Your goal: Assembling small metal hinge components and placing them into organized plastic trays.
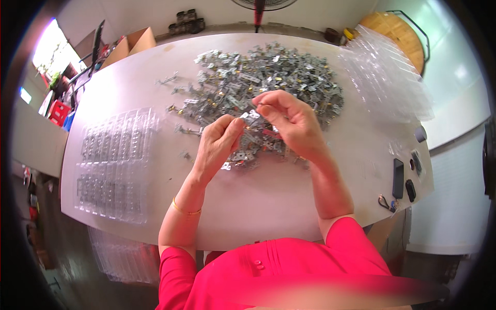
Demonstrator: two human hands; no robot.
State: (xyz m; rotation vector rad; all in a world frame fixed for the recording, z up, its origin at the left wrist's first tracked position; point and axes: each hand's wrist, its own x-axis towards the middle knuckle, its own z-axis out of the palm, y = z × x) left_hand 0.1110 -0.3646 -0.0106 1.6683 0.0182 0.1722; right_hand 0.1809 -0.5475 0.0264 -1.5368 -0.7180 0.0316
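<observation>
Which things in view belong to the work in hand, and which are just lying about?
Apparently part of the work:
metal part at the left hand, the right hand close by
heap of metal parts
clear trays holding parts, on the left

Apparently just lying about:
black phone-like slab
looped cord
cardboard box
fan

One heap of metal parts
One phone, one fan and one tabletop are showing.
</observation>
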